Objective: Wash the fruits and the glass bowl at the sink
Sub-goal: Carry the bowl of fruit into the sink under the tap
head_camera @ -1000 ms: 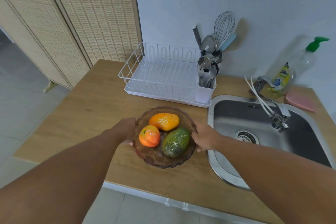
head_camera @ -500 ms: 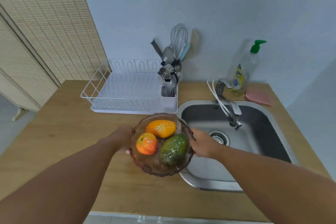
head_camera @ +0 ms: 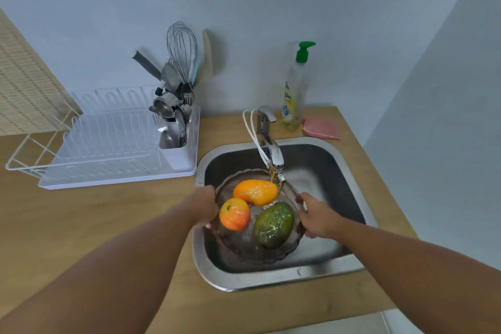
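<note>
My left hand (head_camera: 206, 206) and right hand (head_camera: 314, 218) grip the glass bowl's (head_camera: 252, 248) opposite rims over the sink (head_camera: 339, 160), under the tap (head_camera: 273, 154); my fingers are hidden beneath.

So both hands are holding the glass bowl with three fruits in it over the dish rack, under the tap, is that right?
Not quite. In the head view both hands, left and right, hold the glass bowl with three fruits over the sink, under the tap, not over the dish rack, which stands apart to the left on the counter.
</note>
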`<state>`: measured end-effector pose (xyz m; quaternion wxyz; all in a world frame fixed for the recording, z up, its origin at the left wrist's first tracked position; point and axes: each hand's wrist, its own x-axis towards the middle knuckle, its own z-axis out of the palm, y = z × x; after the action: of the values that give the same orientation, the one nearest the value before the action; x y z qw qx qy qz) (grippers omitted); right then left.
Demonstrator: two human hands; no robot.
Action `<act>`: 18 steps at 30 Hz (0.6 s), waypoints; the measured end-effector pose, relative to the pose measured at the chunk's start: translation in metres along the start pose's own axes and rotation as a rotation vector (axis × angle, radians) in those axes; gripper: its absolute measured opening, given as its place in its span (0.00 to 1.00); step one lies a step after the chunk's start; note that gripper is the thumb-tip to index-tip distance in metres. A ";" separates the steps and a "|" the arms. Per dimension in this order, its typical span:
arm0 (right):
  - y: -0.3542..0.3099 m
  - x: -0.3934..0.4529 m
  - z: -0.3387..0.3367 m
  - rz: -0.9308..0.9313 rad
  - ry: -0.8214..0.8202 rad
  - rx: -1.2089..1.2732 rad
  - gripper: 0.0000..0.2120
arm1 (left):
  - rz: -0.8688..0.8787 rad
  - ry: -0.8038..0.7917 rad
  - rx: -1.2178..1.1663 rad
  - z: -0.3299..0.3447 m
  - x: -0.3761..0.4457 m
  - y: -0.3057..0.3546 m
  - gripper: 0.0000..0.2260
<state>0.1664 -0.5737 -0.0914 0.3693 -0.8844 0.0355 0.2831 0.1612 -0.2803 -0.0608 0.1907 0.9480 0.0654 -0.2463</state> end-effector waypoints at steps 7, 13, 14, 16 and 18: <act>0.040 0.036 -0.010 0.048 -0.017 -0.026 0.09 | -0.057 -0.038 0.062 0.040 0.041 0.026 0.17; 0.052 0.059 0.007 0.058 -0.063 -0.115 0.13 | -0.171 -0.044 0.126 0.069 0.055 0.024 0.21; 0.054 0.061 0.011 0.062 -0.068 -0.126 0.13 | -0.190 -0.050 0.128 0.073 0.056 0.024 0.21; 0.057 0.065 0.017 0.072 -0.077 -0.136 0.13 | -0.205 -0.054 0.127 0.077 0.058 0.022 0.20; 0.061 0.068 0.021 0.079 -0.075 -0.137 0.13 | -0.216 -0.054 0.118 0.080 0.060 0.021 0.19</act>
<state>0.1967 -0.5933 -0.1777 0.2976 -0.8943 0.0372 0.3320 0.1828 -0.3295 -0.1475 0.1087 0.9380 0.1473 -0.2942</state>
